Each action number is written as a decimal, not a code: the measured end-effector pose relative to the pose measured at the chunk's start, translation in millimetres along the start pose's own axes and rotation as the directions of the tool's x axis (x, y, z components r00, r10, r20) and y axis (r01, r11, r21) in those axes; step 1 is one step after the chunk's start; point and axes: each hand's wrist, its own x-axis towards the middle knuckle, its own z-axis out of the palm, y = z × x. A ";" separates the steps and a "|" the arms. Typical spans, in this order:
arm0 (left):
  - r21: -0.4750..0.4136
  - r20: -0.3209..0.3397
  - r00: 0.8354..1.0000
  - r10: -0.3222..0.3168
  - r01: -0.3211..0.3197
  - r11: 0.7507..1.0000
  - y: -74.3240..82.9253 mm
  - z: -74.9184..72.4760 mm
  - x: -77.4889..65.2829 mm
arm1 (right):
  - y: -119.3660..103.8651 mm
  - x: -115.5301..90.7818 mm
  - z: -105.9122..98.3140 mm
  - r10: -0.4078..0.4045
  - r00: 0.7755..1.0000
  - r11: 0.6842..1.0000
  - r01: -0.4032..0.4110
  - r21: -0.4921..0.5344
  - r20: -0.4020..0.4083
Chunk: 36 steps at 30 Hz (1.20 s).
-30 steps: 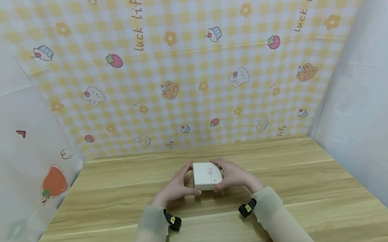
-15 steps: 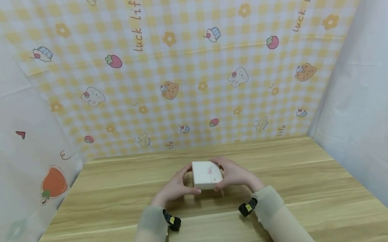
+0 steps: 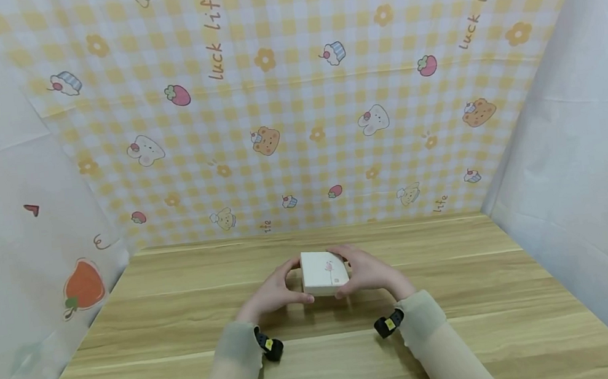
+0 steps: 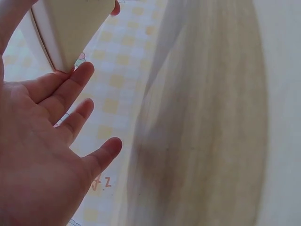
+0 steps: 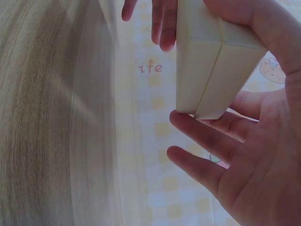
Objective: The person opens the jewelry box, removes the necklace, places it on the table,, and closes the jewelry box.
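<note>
A small white box point(image 3: 320, 270) with a pink flower drawn on its top is held between both hands over the wooden table. My left hand point(image 3: 274, 291) grips its left side, thumb at the near edge and fingertips at the far one. On the opposite side, my right hand point(image 3: 371, 272) holds it in the same way. In the right wrist view a thin seam runs along the side of the box point(image 5: 221, 70), between lid and base. The left wrist view has two left fingers under the box's point(image 4: 80, 28) far end, while the other two stand apart from it.
A wooden table point(image 3: 157, 328) extends around the hands. Behind it hangs a yellow checked cloth point(image 3: 295, 104) with cartoon prints, and pale cloths close off the left and right sides. Each wrist wears a small black camera point(image 3: 272, 347) on a strap.
The box has risen very slightly in the head view, both hands moving with it. Their hold on it looks the same.
</note>
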 end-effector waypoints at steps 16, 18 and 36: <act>-0.010 -0.016 1.000 0.026 -0.026 1.000 -1.4 1.3 1.8 | 0.0 3.1 6.0 -0.003 1.000 0.999 0.004 -0.034 0.021; -0.006 -0.011 1.000 0.029 -0.029 1.000 -1.2 1.1 1.8 | -0.1 3.2 6.2 -0.008 1.000 0.999 0.008 -0.033 0.022; -0.046 0.005 1.000 0.006 -0.005 0.999 -2.9 0.5 2.2 | -2.8 3.3 5.4 -0.016 1.000 1.000 0.016 -0.017 -0.004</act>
